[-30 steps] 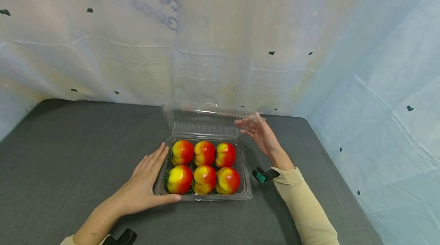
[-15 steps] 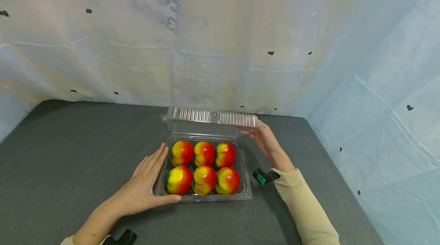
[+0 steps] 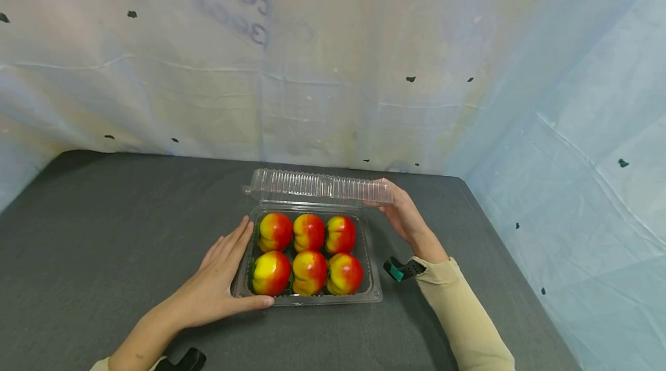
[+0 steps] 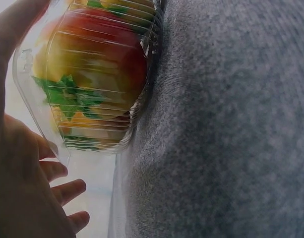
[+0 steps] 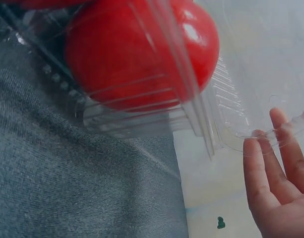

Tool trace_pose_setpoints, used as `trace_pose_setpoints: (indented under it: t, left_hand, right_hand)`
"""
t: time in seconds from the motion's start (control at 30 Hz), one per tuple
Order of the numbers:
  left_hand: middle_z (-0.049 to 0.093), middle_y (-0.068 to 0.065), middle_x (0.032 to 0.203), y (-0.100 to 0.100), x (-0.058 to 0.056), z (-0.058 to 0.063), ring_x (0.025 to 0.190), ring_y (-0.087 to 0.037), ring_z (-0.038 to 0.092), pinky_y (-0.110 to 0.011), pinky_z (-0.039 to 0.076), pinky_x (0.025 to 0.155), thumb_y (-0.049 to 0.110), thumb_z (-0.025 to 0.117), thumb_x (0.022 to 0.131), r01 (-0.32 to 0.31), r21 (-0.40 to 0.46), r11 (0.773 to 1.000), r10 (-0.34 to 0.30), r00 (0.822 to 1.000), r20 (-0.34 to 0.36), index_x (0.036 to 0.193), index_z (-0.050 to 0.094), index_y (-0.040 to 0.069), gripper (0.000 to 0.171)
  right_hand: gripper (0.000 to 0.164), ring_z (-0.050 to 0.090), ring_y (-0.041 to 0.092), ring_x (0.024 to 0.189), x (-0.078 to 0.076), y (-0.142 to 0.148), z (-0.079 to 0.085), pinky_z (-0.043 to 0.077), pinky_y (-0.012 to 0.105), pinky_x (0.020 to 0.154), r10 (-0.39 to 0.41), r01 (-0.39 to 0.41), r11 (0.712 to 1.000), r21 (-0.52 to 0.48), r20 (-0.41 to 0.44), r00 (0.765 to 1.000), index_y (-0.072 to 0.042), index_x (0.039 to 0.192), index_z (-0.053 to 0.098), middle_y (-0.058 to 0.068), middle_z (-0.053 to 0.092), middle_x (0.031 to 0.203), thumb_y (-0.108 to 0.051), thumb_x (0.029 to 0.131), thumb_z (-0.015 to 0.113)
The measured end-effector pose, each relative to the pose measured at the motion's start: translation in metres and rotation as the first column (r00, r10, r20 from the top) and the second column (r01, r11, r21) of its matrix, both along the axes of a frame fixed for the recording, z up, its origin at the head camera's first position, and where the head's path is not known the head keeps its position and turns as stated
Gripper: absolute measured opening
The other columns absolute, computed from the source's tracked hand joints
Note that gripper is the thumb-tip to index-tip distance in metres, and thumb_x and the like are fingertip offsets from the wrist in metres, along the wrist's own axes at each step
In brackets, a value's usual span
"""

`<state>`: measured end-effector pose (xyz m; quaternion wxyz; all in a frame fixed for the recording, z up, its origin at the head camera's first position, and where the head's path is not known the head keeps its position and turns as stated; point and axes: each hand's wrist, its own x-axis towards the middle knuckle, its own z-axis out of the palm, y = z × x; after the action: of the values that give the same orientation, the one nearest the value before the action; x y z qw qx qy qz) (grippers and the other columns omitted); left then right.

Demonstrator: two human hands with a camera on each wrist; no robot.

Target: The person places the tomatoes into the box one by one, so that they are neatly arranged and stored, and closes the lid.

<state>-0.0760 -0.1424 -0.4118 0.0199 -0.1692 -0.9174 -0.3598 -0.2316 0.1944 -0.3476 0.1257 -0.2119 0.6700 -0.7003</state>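
A clear plastic clamshell box (image 3: 333, 303) holds two rows of glossy red-and-yellow fruits (image 3: 310, 273) with green leaves (image 4: 67, 96). Its hinged lid (image 3: 312, 185) tilts up over the back edge. My left hand (image 3: 221, 281) rests at the left side, fingers straight along the rim and thumb across the front corner. In the left wrist view, the fingers reach past the box wall. My right hand (image 3: 400, 209) is behind the lid's right end. The right wrist view has its extended fingers (image 5: 256, 173) against the lid's edge; the thumb is out of sight there.
The box sits on a dark grey cloth-covered table (image 3: 130, 232). A pale plastic sheet (image 3: 333, 70) hangs close behind the table, and another sheet (image 3: 598, 157) hangs on the right. Black bands (image 3: 403, 269) are on both wrists.
The lid has swung forward and down toward the fruits, its ribbed side coming into view, with my right hand following it. My left hand and the box base have stayed put.
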Motion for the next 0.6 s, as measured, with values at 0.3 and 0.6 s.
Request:
trace_pose_setpoints:
  t: [0.3, 0.6]
  left_hand:
    - [-0.002, -0.008, 0.162, -0.001, 0.0002, -0.0003, 0.146, -0.039, 0.008, -0.063, 0.008, 0.113, 0.066, 0.07, 0.073, 0.002, -0.001, 1.0, -0.002, 1.0, -0.004, 0.156, 0.0, 0.016, 0.119]
    - [-0.004, -0.005, 0.162, -0.0042, -0.0008, -0.0026, 0.146, -0.037, 0.008, -0.063, 0.006, 0.113, 0.064, 0.071, 0.073, 0.01, 0.011, 1.0, -0.01, 1.0, -0.01, 0.156, -0.001, 0.018, 0.119]
  right_hand:
    - [0.024, 0.054, 0.01, 0.106, 0.0039, 0.0037, -0.0011, 0.04, 0.024, 0.098, 0.057, -0.055, 0.997, 0.047, -0.046, 0.997, -0.02, 0.101, 0.062, -0.007, 0.06, 0.111, -0.036, 0.1, 0.044]
    - [0.031, 0.055, 0.017, 0.112, 0.0069, 0.0057, -0.0011, 0.041, 0.033, 0.098, 0.128, -0.122, 0.989, 0.078, -0.074, 0.989, -0.017, 0.113, 0.063, -0.002, 0.062, 0.126, -0.033, 0.1, 0.041]
